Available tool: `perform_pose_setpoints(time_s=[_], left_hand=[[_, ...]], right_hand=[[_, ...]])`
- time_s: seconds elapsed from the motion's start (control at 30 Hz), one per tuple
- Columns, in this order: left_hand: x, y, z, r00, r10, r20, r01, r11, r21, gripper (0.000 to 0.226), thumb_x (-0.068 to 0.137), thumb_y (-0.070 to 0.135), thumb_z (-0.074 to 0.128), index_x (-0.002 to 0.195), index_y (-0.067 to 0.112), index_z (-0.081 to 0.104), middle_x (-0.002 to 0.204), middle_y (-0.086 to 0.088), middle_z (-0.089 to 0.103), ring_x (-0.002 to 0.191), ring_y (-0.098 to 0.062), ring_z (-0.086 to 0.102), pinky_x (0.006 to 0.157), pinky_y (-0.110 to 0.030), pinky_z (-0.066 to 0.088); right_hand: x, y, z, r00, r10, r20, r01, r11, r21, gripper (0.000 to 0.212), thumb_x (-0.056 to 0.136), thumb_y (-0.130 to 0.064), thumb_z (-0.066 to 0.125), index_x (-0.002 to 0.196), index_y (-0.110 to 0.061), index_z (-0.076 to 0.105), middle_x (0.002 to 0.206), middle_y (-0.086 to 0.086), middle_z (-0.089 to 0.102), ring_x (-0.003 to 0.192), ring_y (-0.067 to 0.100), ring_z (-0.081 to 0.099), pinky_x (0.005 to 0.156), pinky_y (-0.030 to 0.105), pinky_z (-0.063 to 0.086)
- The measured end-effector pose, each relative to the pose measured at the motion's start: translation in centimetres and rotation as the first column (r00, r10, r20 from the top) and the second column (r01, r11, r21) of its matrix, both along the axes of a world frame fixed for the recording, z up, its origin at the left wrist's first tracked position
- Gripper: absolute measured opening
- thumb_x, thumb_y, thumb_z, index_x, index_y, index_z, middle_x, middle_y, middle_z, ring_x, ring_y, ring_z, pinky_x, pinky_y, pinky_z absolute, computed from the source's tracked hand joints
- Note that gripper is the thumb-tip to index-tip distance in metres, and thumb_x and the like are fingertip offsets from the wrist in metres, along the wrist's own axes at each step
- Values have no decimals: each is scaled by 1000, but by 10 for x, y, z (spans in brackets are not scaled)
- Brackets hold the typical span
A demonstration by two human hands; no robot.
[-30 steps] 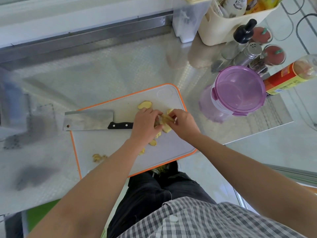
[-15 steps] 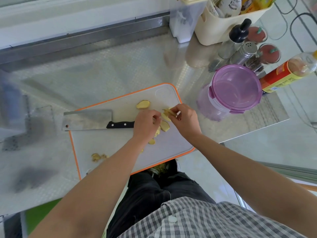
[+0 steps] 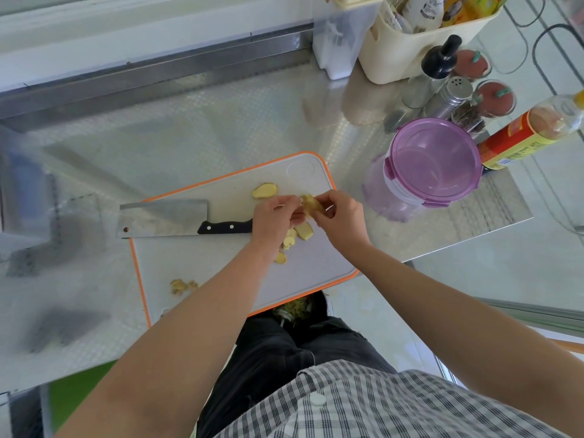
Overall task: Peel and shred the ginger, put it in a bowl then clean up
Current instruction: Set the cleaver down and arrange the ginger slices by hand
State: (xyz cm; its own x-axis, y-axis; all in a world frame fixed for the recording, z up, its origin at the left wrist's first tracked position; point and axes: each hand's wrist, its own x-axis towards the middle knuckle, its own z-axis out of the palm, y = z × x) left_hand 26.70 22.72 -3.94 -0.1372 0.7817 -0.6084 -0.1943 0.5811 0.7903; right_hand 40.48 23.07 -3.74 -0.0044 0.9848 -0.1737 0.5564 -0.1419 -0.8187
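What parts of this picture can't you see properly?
Head view only:
ginger piece: mostly covered by the left hand and right hand pinching it.
cleaver handle's end: under the left hand.
grey thing at left edge: too blurred.
bottles in cream caddy: cut by top edge.

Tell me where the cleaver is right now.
In the head view the cleaver lies flat across the far left of the cutting board, blade overhanging the board's left edge, black handle pointing right toward the left hand.
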Motion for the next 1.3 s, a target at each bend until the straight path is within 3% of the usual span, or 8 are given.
perform_pose_setpoints(time_s=[0.13,0.3,0.4,0.57,0.8,1.17,1.23,1.3], left_hand=[[4,-1,7,995,-101,10,101,994,39,32,83,20,75,106,-1,68,90,-14,72,82,-21,71,79,-28,58],[-1,-4,1,983,-140,-122,153,982,108,26,79,13,78,103,6,70,88,-12,74,83,-23,72,81,-33,58],[-9,-9,1,981,-185,-53,189,977,96,23,82,9,75,104,5,70,87,-11,74,83,-22,72,82,-32,57],[-13,-14,2,981,-176,79,169,982,87,19,83,7,72,103,8,70,89,-11,75,84,-22,72,86,-34,57],[-16,-10,4,992,-123,39,119,988,99,25,82,8,73,107,4,70,96,-18,73,91,-30,71,87,-38,56],[-32,10,9,964,-232,-130,247,962,114,35,82,2,73,117,2,66,79,-9,69,69,-18,66,73,-26,56],[-35,15,5,939,-216,-268,260,955,144,39,81,11,75,118,10,66,94,-5,70,80,-16,67,80,-26,55],[-39,20,1,823,-197,-532,326,932,159,40,81,16,75,119,16,65,106,-1,64,82,-12,63,82,-24,52]], right_hand=[[-1,-2,-6,979,117,169,-147,974,175,10,77,-1,67,76,-4,58,80,2,53,59,16,49,57,24,39],[4,1,0,984,178,15,-177,983,-42,23,78,-15,75,85,-7,56,87,-1,56,59,10,54,57,13,42],[15,5,5,960,275,-57,-281,941,-187,28,77,-23,78,89,-11,56,84,-5,62,63,4,55,56,9,40],[16,8,2,934,345,-88,-356,917,-180,30,76,-20,79,93,-14,54,95,-4,61,86,8,58,71,21,48],[10,8,10,958,243,-154,-270,945,-186,37,72,-10,79,105,-15,63,99,-2,67,79,13,65,71,22,54],[-4,33,5,950,311,16,-308,946,-101,34,72,-15,80,105,-14,71,91,-2,68,73,3,59,74,17,48],[-7,44,2,950,311,37,-310,950,-43,36,72,-14,80,106,-12,70,96,0,68,79,8,61,77,14,48],[-11,57,-1,947,307,89,-309,951,9,37,70,-11,80,106,-10,70,99,3,67,82,13,61,78,15,47]])
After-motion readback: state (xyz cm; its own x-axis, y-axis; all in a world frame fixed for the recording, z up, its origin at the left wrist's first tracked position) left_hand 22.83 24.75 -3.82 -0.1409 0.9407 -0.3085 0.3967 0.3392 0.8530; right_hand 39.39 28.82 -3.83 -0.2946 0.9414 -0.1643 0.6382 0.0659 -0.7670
